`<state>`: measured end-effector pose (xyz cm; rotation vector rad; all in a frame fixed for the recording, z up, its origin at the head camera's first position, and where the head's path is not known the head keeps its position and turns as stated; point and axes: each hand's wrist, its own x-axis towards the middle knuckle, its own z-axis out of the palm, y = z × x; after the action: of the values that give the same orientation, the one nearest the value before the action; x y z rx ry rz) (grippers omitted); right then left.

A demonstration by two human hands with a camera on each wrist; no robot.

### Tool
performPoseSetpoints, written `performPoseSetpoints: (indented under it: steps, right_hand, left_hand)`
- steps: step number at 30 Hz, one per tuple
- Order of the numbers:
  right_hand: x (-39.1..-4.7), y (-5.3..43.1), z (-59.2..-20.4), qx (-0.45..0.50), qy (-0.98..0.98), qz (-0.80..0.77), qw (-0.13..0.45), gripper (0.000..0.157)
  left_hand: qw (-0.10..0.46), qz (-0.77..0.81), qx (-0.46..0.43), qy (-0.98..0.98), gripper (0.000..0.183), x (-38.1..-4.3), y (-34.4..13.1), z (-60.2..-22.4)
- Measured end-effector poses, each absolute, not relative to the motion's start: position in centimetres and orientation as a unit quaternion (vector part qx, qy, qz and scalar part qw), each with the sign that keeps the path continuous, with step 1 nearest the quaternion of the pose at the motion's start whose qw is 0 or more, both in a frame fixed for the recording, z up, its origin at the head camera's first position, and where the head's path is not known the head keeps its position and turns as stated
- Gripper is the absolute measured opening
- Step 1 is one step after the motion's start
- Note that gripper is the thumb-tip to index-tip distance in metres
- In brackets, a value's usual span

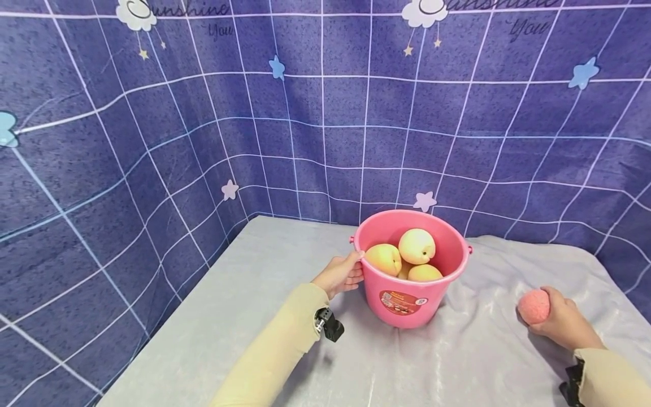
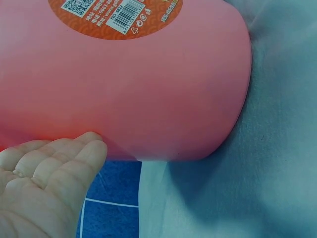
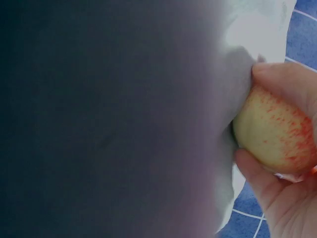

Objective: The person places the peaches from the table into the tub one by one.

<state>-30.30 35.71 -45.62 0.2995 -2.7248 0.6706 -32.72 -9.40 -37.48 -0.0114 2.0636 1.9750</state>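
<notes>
A pink bucket point(image 1: 407, 302) stands upright on the cloth-covered surface, with several yellow peaches point(image 1: 417, 246) inside. My left hand point(image 1: 342, 275) holds it at the left side of the rim, thumb at the edge. Close up in the left wrist view, the fingers point(image 2: 74, 158) lie against the pink wall below the orange label point(image 2: 119, 17). Well to the right of the bucket, my right hand point(image 1: 564, 322) grips a peach point(image 1: 534, 307), reddish from above. In the right wrist view this peach point(image 3: 272, 129) looks yellow with red specks, between thumb and fingers.
A pale grey cloth point(image 1: 285, 254) covers the surface, wrinkled on the right. Dark blue curtain point(image 1: 325, 130) with white grid lines and stars encloses the back and left. Small pink knobs point(image 1: 470, 249) stick out from the bucket's rim. A dark blur fills most of the right wrist view.
</notes>
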Motion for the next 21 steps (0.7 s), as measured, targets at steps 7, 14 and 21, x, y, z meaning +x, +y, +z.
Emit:
performPoseSetpoints:
  steps: [7, 14, 21]
  right_hand:
    - [-30.3, 35.8, -45.1, 0.135, -0.945, 0.233, 0.184, 0.083]
    - [-30.2, 35.8, -43.9, 0.135, -0.946, 0.233, 0.182, 0.08]
    - [-30.4, 35.8, -42.4, 0.152, -0.942, 0.232, 0.189, 0.081]
  left_hand:
    - [0.143, 0.685, -0.005, 0.715, 0.067, -32.6, -9.3, -37.5]
    - [0.144, 0.682, -0.008, 0.717, 0.066, -32.4, -9.3, -37.5]
    - [0.15, 0.682, -0.002, 0.716, 0.068, -32.9, -9.4, -37.5]
